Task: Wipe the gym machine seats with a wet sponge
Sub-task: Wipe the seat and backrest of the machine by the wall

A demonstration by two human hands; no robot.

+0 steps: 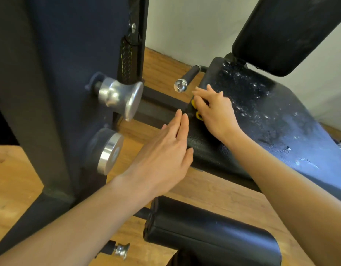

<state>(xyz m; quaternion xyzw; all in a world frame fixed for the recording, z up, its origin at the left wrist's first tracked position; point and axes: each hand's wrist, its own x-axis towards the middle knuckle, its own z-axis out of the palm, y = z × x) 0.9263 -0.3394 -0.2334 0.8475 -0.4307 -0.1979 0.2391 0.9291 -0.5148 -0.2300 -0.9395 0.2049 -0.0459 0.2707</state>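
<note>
Both bare arms reach forward. The left hand (165, 150) is flat, with straight fingers held close together. The right hand (213, 110) presses down, fingers spread and a little bent.

No readable text, label, brand or number shows anywhere.

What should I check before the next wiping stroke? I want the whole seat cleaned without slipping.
1. Sponge under right hand: ok, yellow edges peek out.
2. Sponge on the seat: ok, at its left edge.
3. Seat wetted: ok, droplets across the top.
4. Left hand out of the stroke path: ok, open, beside the seat's front corner.
5. Sponge still wet enough: cannot tell.
6. Backrest wiped: cannot tell.
</note>
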